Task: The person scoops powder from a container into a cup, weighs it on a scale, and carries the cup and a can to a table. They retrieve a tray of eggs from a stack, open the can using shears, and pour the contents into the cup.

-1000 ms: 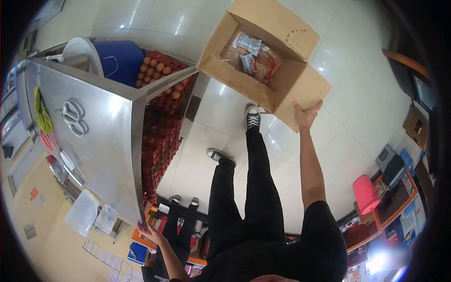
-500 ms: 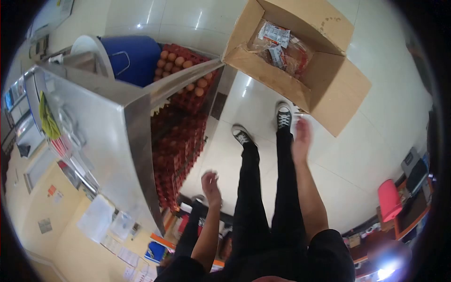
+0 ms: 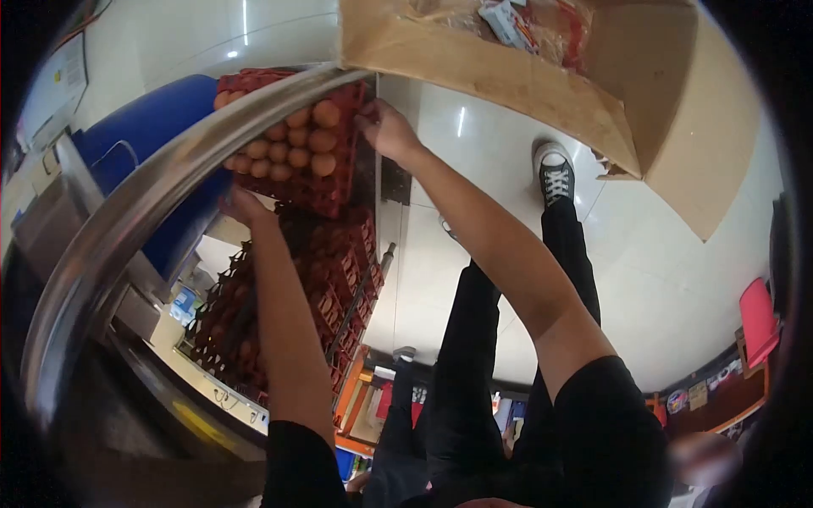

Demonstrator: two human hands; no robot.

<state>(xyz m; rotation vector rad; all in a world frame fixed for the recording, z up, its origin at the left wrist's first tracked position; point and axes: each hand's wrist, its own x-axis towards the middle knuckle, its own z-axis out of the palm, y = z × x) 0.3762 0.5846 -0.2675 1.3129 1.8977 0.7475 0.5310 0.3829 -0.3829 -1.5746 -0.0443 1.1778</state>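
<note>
Left hand (image 3: 241,206) and right hand (image 3: 385,129) grip opposite edges of the top egg tray (image 3: 292,148). It sits on a stack of trays (image 3: 313,271). A cardboard box (image 3: 542,76) stands near.

Both arms stretched fwd & down, bare forearms, short black sleeves at shoulders. Left hand (image 3: 241,206) low, fingers curled, palm facing away (knuckles mostly hidden). Right hand (image 3: 385,131) higher and farther out, fingers bent in a grip, wrist straight. Hands well apart, elbows near straight.
</note>
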